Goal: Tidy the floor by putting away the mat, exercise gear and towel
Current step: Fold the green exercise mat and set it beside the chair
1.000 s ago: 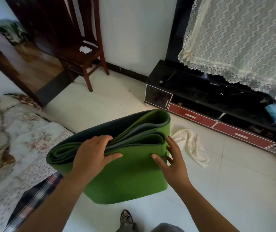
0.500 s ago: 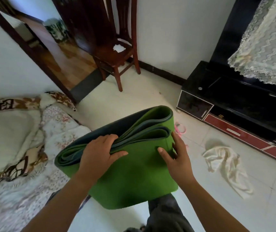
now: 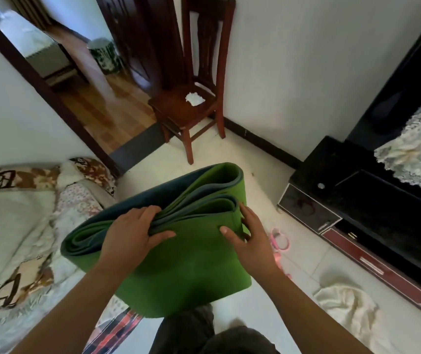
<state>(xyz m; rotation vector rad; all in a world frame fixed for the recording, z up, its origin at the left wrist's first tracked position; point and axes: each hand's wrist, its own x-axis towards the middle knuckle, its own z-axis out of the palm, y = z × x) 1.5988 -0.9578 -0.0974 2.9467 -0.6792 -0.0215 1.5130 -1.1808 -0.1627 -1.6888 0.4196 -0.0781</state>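
Change: the view has swung left since a second ago, so the chair [image 3: 186, 111] now stands straight ahead and the towel [image 3: 347, 307] has slid to the lower right. Pink exercise gear [image 3: 280, 242] has come into sight, and the two-handed hold looks unchanged.
Mat: the mat [image 3: 178, 272] is folded in loose layers, green outside and darker inside. It is held off the floor [image 3: 229, 154] in front of the person, between the bed [image 3: 12, 226] and the black cabinet [image 3: 357, 200].
Long axis: it runs from the bed side across to the cabinet side, with the open layer edges facing up.
Left hand: the left hand [image 3: 127, 236] has its fingers [image 3: 143, 213] curled over the top edges and its thumb on the near face, grasping the stack near mid-length.
Right hand: the right hand [image 3: 252, 241] is at the looped end, pinching it with the thumb in front and the fingers round the fold.
Nearer hand: the right hand is just above the pink gear and on the towel's side, while the left is nearer the bed.
Judgement: both hands are taken, so the mat probably has to be set down before anything else is lifted.
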